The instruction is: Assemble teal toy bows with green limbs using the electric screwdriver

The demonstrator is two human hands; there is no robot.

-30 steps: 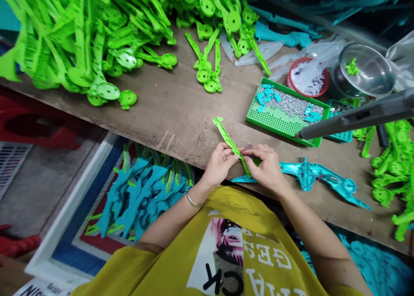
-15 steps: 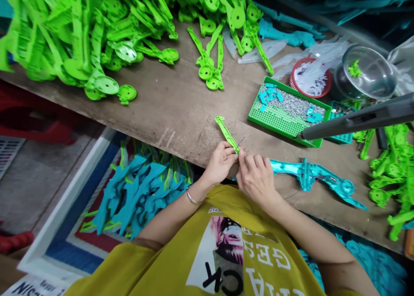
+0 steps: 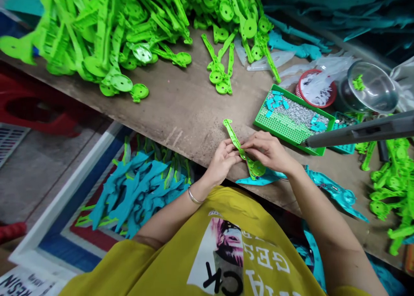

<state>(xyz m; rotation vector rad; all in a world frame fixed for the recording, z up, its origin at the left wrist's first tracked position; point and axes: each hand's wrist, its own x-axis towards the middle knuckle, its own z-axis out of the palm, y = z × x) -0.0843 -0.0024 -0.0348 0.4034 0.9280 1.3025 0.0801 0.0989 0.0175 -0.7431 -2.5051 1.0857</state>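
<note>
My left hand [image 3: 223, 161] is closed round the middle of a long bright-green plastic arm piece [image 3: 231, 133], which is ribbed inside and has a round disc at its near end. My right hand [image 3: 270, 151] pinches at the piece's middle from the right, thumb and fingers together. Whether a thread is between those fingertips cannot be seen. Under the right wrist, a turquoise plastic bow-shaped part [image 3: 336, 188] lies along the table's near edge, partly hidden by the hand and the green piece.
Green arm pieces [image 3: 106, 42] are heaped at the back left, with more at right [image 3: 391, 175]. A green tray [image 3: 284, 126] holds metal bits and turquoise pieces. Behind it stand a red basket [image 3: 333, 98] and a metal bowl [image 3: 371, 87]. A grey bar [image 3: 362, 130] juts in from the right.
The right hand has shifted right and farther up along the green piece, showing its disc end. The turquoise part's near end has come into sight. The whole view has shifted slightly.
</note>
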